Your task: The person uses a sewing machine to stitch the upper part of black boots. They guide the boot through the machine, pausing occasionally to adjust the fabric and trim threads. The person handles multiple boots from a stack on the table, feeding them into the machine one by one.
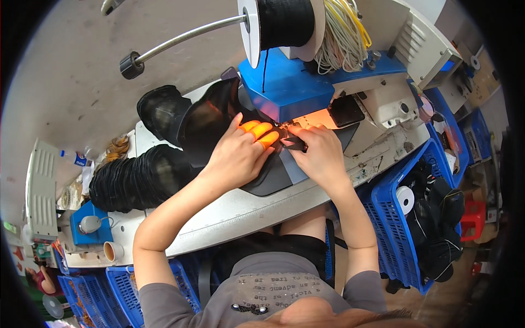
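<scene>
At a sewing machine with a blue head (290, 82), both my hands are on a black moulded piece (268, 177) that lies under the lit needle area. My left hand (235, 156) wears orange finger cots on several fingers. Its bent fingers grip the piece just left of the needle. To the right of it, my right hand (320, 150) is closed, pinching a black edge or strip of the work between thumb and fingers. Fingers and machine head hide the needle and the exact stitching spot. Black cord runs down to the machine from a large spool (284, 22).
Left of my hands stand a nested stack of black cupped pieces (139, 177) and more black shapes (164, 115). A phone (346, 111) lies right of the needle. Blue crates (388, 229) stand at right. A paper cup (113, 251) sits near the table's left edge.
</scene>
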`<state>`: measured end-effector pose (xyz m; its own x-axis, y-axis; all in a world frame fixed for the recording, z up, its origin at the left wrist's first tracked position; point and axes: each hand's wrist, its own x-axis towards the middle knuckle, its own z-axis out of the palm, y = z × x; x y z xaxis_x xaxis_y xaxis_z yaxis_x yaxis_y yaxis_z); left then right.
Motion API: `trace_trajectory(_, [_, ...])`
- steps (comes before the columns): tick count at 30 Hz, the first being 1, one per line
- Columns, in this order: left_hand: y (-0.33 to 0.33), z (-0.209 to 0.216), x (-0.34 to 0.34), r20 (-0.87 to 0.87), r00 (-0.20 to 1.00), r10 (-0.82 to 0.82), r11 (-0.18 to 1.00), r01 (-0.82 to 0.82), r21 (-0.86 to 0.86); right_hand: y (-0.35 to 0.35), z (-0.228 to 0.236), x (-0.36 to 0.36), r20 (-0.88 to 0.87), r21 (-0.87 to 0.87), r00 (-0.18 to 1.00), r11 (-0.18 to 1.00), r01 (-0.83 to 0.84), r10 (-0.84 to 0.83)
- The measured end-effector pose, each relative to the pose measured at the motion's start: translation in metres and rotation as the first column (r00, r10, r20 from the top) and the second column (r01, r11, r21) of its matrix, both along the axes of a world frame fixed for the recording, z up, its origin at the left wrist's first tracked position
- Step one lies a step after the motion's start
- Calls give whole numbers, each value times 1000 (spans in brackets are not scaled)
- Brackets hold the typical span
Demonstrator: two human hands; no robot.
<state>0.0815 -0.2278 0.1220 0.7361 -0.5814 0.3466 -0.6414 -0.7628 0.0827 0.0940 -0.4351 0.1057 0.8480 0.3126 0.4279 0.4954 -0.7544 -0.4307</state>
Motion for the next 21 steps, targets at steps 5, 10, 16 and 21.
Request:
trace_trajectory(5, [2, 4, 11, -13, 1000, 15, 999, -14, 33, 3, -1, 10, -6, 21, 1000, 1000, 8, -8])
trace_trajectory(10, [9, -2, 16, 47, 999, 19, 997, -22, 75, 5, 3, 10, -79, 32, 996, 998, 47, -44])
trace_trajectory(16, [14, 0, 24, 44, 999, -5, 995, 1, 98, 4, -2, 12, -56, 45, 996, 997, 68, -65])
trace_trajectory(21, [18, 1, 36, -22, 999, -29, 998, 31, 56, 3, -7, 13, -33, 72, 999, 997, 26, -24])
